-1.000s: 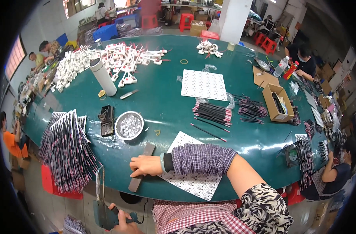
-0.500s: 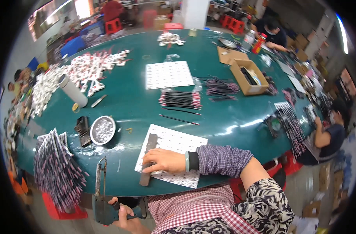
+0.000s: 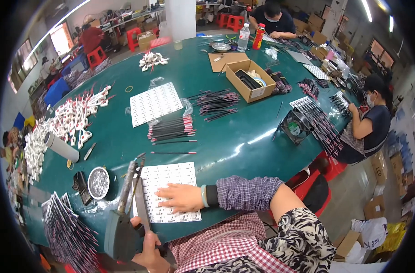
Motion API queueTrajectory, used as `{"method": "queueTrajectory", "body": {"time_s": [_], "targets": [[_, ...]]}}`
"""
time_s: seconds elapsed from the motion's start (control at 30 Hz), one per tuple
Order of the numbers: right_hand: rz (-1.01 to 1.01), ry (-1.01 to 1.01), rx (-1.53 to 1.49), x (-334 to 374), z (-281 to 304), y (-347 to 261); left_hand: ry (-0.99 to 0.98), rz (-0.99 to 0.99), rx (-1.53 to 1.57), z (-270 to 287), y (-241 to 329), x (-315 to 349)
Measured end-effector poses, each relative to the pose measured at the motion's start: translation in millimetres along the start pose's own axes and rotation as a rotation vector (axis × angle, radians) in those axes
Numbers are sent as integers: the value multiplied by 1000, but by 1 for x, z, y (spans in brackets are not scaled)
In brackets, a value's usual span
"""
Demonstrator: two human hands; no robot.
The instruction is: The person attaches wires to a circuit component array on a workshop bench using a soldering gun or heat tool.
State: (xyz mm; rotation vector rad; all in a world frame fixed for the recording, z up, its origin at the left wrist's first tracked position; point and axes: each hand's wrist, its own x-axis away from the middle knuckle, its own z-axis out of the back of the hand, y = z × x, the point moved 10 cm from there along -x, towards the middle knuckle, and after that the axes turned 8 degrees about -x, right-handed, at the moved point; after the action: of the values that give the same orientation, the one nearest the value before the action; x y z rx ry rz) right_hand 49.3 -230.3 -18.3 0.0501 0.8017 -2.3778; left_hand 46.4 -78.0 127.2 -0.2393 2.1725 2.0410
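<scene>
head view: right fingers rest on white sheet.

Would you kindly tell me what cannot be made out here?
All in the head view:
White circuit-board panel: markings beneath the right hand are covered.
Soldering gun: handle partly behind left hand.
Left wrist: forearm beyond, cut off by lower edge.
Pieces in the round bowl: too small to identify.

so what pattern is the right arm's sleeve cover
The sleeve cover is purplish with pale checks, best in the head view.
</scene>
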Motion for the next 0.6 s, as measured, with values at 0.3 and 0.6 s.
{"method": "queueTrajectory", "body": {"time_s": [0.3,0.6], "targets": [[-924,225,477,105,253,328,-48,-72,-3,-31,-3,-54],[-959,100,354,101,262,367,-252,-7,-608,-49,-44,-59]]}}
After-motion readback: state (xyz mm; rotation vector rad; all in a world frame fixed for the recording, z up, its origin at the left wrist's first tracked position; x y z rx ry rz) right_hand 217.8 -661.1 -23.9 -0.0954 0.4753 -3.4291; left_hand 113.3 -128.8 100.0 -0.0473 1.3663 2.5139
